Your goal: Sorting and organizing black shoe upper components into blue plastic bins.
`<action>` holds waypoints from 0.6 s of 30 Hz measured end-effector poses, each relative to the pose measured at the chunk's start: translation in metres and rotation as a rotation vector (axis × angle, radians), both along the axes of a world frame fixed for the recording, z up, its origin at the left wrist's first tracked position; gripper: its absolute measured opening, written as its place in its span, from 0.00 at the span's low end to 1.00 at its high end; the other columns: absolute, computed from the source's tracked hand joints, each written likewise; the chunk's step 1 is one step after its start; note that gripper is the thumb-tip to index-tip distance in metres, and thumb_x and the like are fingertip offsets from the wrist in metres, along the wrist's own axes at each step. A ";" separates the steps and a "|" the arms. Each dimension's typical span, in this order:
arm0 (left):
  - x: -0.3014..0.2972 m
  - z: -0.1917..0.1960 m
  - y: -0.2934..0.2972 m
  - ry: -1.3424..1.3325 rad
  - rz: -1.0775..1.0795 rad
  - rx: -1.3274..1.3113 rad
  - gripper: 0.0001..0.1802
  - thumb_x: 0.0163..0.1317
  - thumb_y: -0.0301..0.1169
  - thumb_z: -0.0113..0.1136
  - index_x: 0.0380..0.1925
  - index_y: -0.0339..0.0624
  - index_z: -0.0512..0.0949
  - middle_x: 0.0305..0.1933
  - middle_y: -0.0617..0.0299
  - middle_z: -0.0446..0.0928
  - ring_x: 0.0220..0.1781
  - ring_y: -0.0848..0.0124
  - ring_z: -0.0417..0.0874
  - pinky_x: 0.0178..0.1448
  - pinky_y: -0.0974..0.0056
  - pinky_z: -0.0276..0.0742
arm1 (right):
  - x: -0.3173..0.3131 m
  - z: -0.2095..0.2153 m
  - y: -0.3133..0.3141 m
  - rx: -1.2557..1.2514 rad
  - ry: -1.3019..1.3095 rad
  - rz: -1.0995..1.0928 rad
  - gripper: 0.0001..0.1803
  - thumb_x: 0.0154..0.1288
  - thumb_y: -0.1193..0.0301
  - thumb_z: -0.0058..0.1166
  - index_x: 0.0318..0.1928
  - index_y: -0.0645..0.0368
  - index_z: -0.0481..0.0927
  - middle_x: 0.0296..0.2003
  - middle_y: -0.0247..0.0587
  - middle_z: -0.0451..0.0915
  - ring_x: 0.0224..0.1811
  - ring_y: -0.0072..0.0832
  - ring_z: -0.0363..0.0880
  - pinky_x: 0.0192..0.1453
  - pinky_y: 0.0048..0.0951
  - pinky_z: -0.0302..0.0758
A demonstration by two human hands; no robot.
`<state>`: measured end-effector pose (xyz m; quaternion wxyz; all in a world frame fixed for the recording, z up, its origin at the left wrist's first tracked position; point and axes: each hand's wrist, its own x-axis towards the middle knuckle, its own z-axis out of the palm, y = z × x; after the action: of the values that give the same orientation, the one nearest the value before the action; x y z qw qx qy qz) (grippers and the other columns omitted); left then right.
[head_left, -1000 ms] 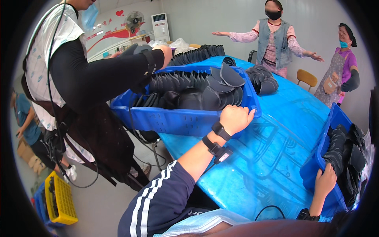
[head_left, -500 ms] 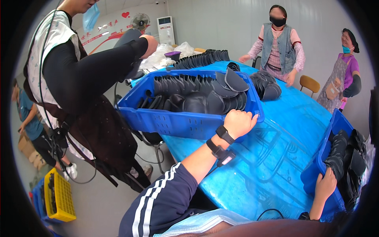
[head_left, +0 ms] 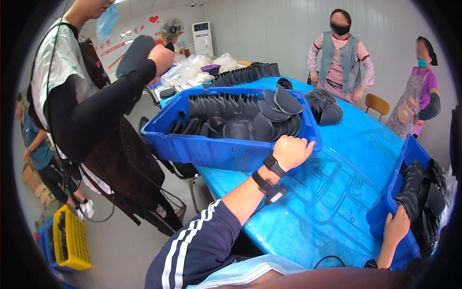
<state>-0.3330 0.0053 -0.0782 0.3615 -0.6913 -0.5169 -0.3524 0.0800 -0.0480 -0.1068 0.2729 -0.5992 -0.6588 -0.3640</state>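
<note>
My left hand [head_left: 291, 153] is closed over the near right corner of a blue plastic crate [head_left: 211, 149] on the table. Rows of black, curved, cup-shaped pads [head_left: 238, 126] fill that crate, some stacked above its rim. At the right, my right hand [head_left: 397, 225] has its fingers hooked over the near wall of a second blue crate [head_left: 385, 204]. Black curved pads [head_left: 411, 185] lie in it too, with a pale plastic bag along its far side. My right forearm is mostly hidden at the lower edge.
A blue sheet covers the table [head_left: 308, 212]. More black pads [head_left: 248, 72] stand in rows behind the crate, near clear plastic bags [head_left: 192, 67]. A co-worker at the left lifts a dark curved piece [head_left: 137, 55]. Two people stand across the table. A yellow crate [head_left: 72, 238] is on the floor.
The co-worker at the left has drawn their arm left, bringing the dark piece into clearer view. The vest-wearing person's outstretched arm has dropped to the table's edge. My hands have stayed put.
</note>
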 end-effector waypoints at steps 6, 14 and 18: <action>-0.004 -0.001 0.000 0.028 0.036 0.035 0.19 0.57 0.40 0.52 0.09 0.46 0.71 0.09 0.60 0.70 0.13 0.64 0.74 0.21 0.62 0.68 | -0.011 0.008 -0.002 -0.048 0.022 -0.006 0.14 0.46 0.72 0.53 0.36 0.62 0.71 0.28 0.45 0.73 0.32 0.41 0.73 0.36 0.38 0.68; -0.001 0.000 0.000 0.021 0.012 0.050 0.20 0.58 0.40 0.51 0.09 0.46 0.71 0.08 0.60 0.70 0.12 0.64 0.73 0.20 0.63 0.68 | -0.008 0.009 -0.004 -0.075 0.031 0.001 0.14 0.48 0.72 0.51 0.38 0.62 0.71 0.29 0.47 0.74 0.33 0.43 0.73 0.37 0.39 0.69; -0.001 -0.001 0.001 0.016 0.023 0.033 0.21 0.58 0.41 0.50 0.09 0.46 0.71 0.09 0.59 0.70 0.12 0.64 0.73 0.20 0.62 0.68 | -0.009 0.011 -0.006 -0.099 0.025 -0.015 0.14 0.48 0.72 0.51 0.38 0.62 0.71 0.29 0.47 0.74 0.33 0.43 0.73 0.37 0.39 0.69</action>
<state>-0.3343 0.0065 -0.0793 0.3810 -0.6819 -0.5162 -0.3512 0.0709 -0.0539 -0.0953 0.2483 -0.6213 -0.6680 -0.3256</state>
